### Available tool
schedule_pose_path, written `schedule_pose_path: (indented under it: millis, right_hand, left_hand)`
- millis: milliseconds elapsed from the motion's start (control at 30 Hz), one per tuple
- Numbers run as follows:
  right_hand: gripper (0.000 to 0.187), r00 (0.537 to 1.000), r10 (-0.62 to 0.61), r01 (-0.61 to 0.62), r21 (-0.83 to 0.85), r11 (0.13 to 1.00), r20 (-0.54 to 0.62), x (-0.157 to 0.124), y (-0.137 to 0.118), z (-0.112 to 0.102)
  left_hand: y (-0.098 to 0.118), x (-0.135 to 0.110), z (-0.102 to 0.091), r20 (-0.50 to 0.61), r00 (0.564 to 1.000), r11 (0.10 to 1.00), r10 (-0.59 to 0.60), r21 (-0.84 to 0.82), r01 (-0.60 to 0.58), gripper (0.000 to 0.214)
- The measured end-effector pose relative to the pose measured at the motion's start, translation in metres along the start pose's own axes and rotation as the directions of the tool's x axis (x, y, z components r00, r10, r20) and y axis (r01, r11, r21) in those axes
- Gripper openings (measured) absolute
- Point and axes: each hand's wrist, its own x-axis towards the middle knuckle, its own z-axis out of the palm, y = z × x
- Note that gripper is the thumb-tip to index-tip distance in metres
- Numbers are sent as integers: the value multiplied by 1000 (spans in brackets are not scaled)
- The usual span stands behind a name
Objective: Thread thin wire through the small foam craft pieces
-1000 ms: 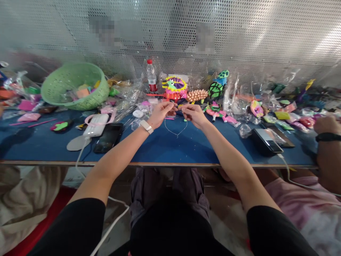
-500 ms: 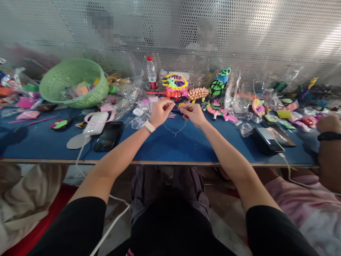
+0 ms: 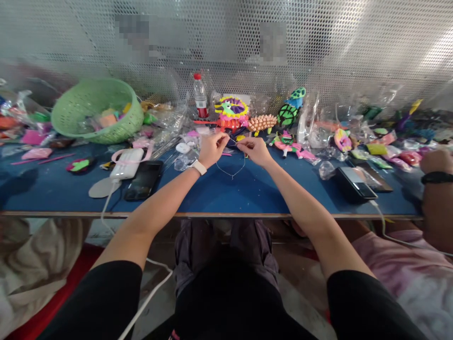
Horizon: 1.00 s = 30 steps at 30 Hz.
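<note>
Currently, the left hand (image 3: 211, 148) and right hand (image 3: 258, 151) both pinch a thin chain (image 3: 232, 176), its loop drooping over the blue counter (image 3: 244, 199), between the hands and the counter's front edge.

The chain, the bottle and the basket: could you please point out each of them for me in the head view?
Chain (image 3: 232, 176): head view, on the lowest part of its hanging loop.
Bottle (image 3: 201, 104): head view, on its label.
Basket (image 3: 78, 105): head view, on its inner wall.
</note>
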Motion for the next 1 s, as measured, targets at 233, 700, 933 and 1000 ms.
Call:
schedule_pose_path:
  millis: [233,700,933,1000]
  right_hand:
    - [27,999,-41,43,-190,981,15,4,0,-8]
    - [27,842,495,-161,-776,610,214,5,13,-104]
    - [14,874,462,-153,-816,558,152,8,11,-88]
    - [11,857,487,-133,-842,523,167,6,4,-85]
  left_hand:
    - [-18,3,6,-20,994,994,-103,-22,103,32]
    - [-22,-5,12,135,962,960,-236,185,210,15]
    - [-5,-10,13,292,935,942,-200,320,101,29]
    - [4,-10,11,342,912,926,-227,366,93,36]
